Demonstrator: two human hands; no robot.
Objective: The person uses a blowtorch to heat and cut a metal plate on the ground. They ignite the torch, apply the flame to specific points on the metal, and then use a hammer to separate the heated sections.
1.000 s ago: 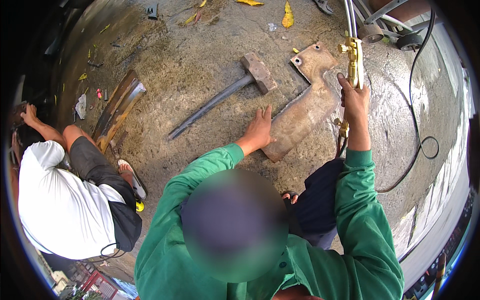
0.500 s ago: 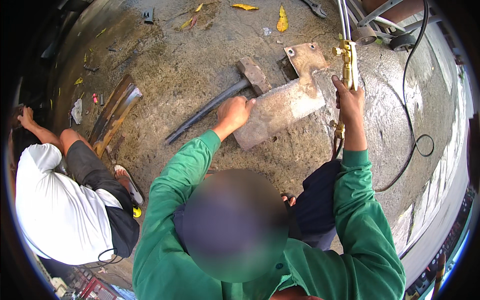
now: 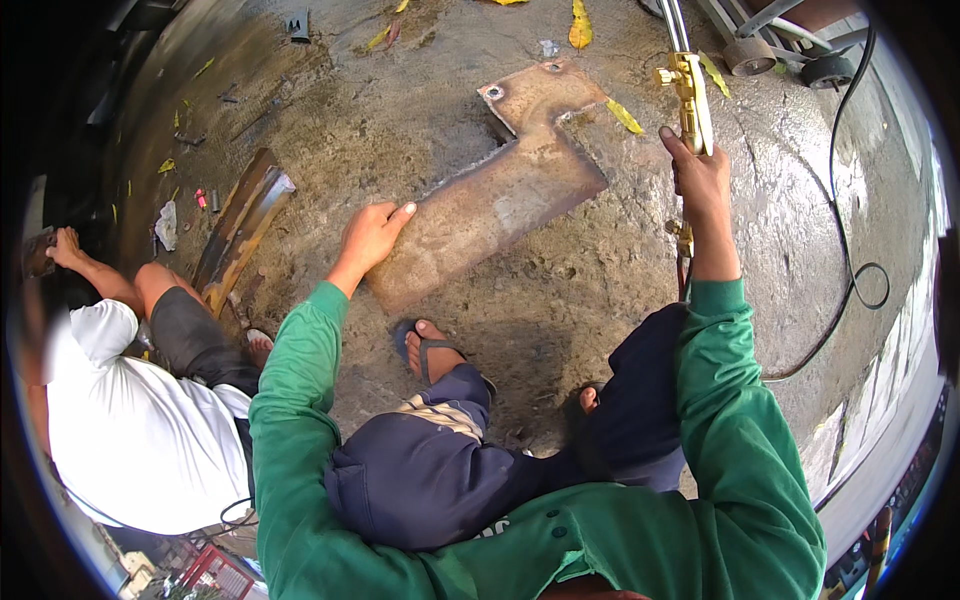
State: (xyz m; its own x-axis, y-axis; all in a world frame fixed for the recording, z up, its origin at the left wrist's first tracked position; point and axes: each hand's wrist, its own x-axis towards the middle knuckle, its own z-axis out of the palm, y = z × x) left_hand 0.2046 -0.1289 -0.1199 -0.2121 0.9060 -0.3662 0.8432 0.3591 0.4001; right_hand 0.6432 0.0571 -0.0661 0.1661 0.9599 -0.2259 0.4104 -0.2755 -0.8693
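Observation:
My left hand (image 3: 370,240) grips the near left edge of a rusty, cut steel plate (image 3: 480,220), its thumb lying over the top face. The plate is a broad strip with a narrower tab at its far end, which has two round holes. It slants from my left hand toward the far middle. In my closed right hand (image 3: 700,185) is a brass cutting torch (image 3: 688,95) with long silver tubes pointing away from me. The torch's lower fittings show beside my wrist.
A co-worker in a white shirt (image 3: 150,420) crouches at the left, near rusty metal strips (image 3: 240,230). A black hose (image 3: 840,200) loops across the wet concrete on the right. Wheels of a cart (image 3: 750,57) stand at the far right. My sandalled foot (image 3: 432,350) is close below the plate.
My left hand has moved left and toward me, with the plate shifting left. The hammer seen beside the plate earlier is out of sight. My head has tilted back from the work.

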